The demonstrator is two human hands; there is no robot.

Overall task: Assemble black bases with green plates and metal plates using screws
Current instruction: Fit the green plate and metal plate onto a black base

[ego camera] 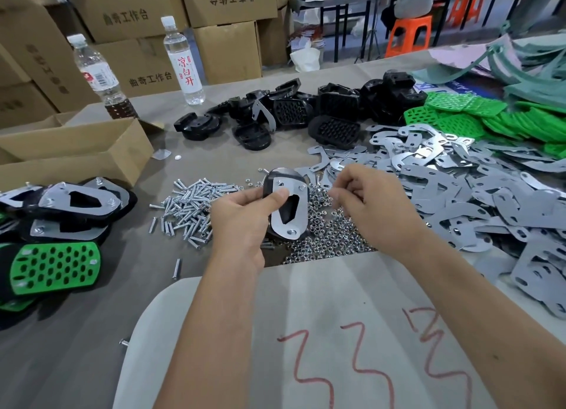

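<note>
My grey table (79,332) carries a screw heap (190,206) at centre. Right of it: nuts (324,237), then metal plates (477,194). Behind: black bases (306,114). Left: finished assemblies (55,225), cardboard box (73,151).

Two hands at work over a table heaped with parts

The left hand (245,212) grips a black base (271,180) with a metal plate (291,206) on its upper face, thumb pressed on the plate. The right hand (364,203), just beside it, has its fingers curled in a pinch above the nuts (324,240). Screws (190,206) lie left of the nuts; loose metal plates (459,188), green plates (477,117) and black bases (306,108) lie beyond, finished assemblies (61,225) at left.
</note>
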